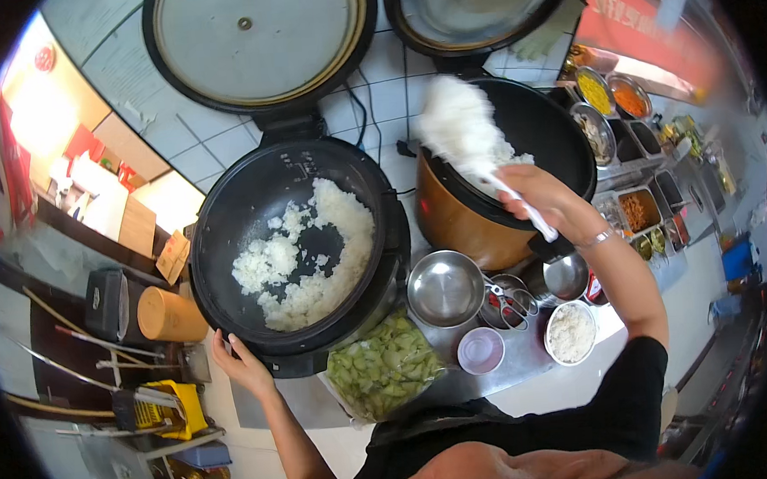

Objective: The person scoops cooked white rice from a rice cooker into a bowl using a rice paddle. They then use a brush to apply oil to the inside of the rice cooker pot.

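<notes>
My right hand (539, 197) grips the white handle of a rice paddle (519, 201), whose blade carries a large, motion-blurred heap of cooked rice (459, 123). The heap is over the left rim of the brown rice cooker (454, 215), whose black pot also shows rice inside. My left hand (243, 366), fingers apart, rests at the lower left rim of the other, black rice cooker (207, 316). Cooked rice (342, 268) lies along the right and lower sides of that pot, with part of the dark bottom bare. Both lids stand raised.
In front are a bag of cut green vegetables (385, 368), a steel bowl (446, 288), scissors (509, 301), a pink-rimmed cup (481, 351) and a white bowl of rice (571, 333). Trays of food (638, 211) stand right; an orange container (171, 314) is left. Cables run behind the cookers.
</notes>
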### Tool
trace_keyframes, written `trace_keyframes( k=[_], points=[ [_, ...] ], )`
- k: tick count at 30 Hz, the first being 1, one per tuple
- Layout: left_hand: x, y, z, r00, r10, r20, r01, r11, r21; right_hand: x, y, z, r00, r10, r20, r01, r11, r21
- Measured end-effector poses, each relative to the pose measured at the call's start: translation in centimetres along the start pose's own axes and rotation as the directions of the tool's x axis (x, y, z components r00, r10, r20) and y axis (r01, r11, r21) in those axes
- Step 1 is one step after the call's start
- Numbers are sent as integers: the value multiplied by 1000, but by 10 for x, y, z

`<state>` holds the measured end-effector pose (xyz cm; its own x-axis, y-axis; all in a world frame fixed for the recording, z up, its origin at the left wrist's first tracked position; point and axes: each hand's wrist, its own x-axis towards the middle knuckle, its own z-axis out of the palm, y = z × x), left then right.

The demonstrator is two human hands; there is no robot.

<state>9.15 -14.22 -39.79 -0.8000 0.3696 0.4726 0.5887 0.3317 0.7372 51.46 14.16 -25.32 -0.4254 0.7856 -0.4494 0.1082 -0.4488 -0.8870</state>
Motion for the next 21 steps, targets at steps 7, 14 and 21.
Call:
trace_keyframes(
  k=[7,14,21],
  points=[
    [4,7,6,1000,9,11,-8,999,-50,7,-15,66,993,16,116,6,982,-187],
    [8,13,1,997,-54,46,59,989,-133,202,5,200,621,-393,678,346,-639,-687],
    [12,16,-3,993,-100,65,109,982,-151,230,-2,220,840,196,506,487,-684,-543]
  ],
)
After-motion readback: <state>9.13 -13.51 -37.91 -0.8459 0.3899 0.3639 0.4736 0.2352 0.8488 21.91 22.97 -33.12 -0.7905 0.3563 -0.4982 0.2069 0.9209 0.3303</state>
